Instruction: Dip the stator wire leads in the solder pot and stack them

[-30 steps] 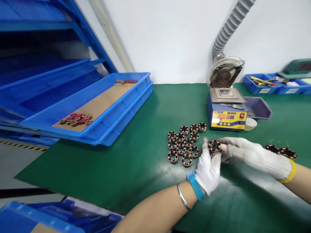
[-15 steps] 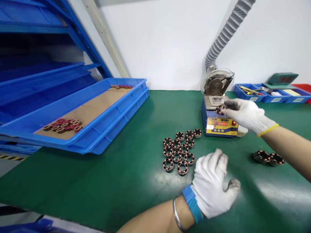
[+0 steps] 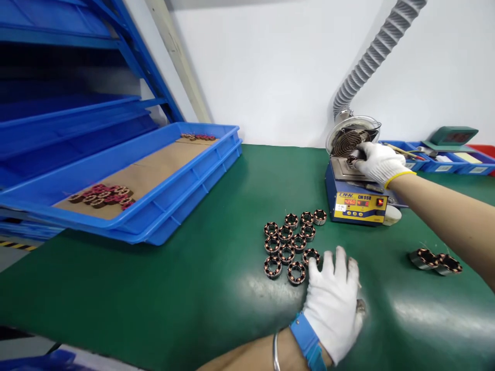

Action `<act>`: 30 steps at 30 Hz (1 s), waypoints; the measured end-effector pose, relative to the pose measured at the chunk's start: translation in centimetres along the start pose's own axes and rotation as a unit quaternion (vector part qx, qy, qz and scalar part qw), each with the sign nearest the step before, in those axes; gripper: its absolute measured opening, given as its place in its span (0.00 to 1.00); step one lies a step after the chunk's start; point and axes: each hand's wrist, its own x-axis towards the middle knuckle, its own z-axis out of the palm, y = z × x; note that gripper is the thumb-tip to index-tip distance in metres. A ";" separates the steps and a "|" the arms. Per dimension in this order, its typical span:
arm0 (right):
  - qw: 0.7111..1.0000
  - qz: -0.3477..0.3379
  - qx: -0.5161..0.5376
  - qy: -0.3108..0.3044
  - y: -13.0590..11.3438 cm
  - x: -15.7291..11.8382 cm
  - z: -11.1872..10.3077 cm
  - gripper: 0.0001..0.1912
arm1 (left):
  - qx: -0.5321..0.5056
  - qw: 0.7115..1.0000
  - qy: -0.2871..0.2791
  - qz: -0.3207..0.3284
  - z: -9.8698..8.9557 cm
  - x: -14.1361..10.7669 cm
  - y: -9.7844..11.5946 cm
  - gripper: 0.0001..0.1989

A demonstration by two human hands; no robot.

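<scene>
My left hand [image 3: 333, 304], in a white glove, lies palm down on the green table with its fingers spread. Its fingertips are beside the lowest right of several copper-wound rings [image 3: 286, 254]. My right hand [image 3: 381, 162], also gloved, pinches a small wound ring [image 3: 352, 157] over the top plate of a blue and yellow solder pot [image 3: 358, 207], in front of the round fan guard. Much of that ring is hidden by the fingers. Two more ring stacks [image 3: 424, 258] lie on their own at the right, below my right forearm.
A long blue tray [image 3: 209, 172] with red and copper rings on cardboard stands at the left, beside a blue rack [image 3: 154, 87]. A grey hose [image 3: 379, 51] rises behind the pot. Small blue bins [image 3: 444, 167] line the back right, with a green device [image 3: 453, 135] above them.
My right hand has moved with its ring from the pot's front to above its plate, nearer the fan guard. My left hand has turned and spread its fingers closer to the rings. The view has shifted slightly.
</scene>
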 end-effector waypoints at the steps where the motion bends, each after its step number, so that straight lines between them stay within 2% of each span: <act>1: 1.000 0.001 0.000 -0.001 0.0 0.0 0.0 0.29 | -0.007 1.000 -0.003 0.016 -0.1 0.0 0.0 0.36; 6: 1.000 0.005 0.004 -0.004 0.0 -0.2 0.1 0.27 | -0.039 0.995 -0.006 0.091 -0.8 -0.1 0.1 0.30; 9: 1.000 0.011 0.008 -0.002 0.0 -0.2 0.1 0.28 | -0.049 0.993 0.007 0.108 -0.9 -0.1 0.1 0.29; 13: 1.000 0.021 0.011 0.009 0.1 0.0 -0.2 0.27 | -0.034 0.996 0.034 0.077 -0.8 0.0 0.2 0.29; 18: 1.000 0.018 0.013 0.010 0.3 -0.1 -0.1 0.27 | -0.008 0.998 0.054 0.012 -0.5 0.1 0.2 0.23; 24: 0.999 0.018 0.030 0.014 0.3 -0.3 0.1 0.26 | 0.006 0.998 0.024 -0.066 -0.4 0.4 0.2 0.24; 27: 0.998 0.026 0.047 0.036 0.6 -0.5 -0.8 0.26 | 0.009 0.998 0.001 -0.069 -0.7 0.4 0.2 0.22; 30: 0.996 0.034 0.069 0.050 1.6 -1.5 -2.0 0.26 | 0.005 0.999 -0.021 -0.033 -1.1 0.3 0.2 0.20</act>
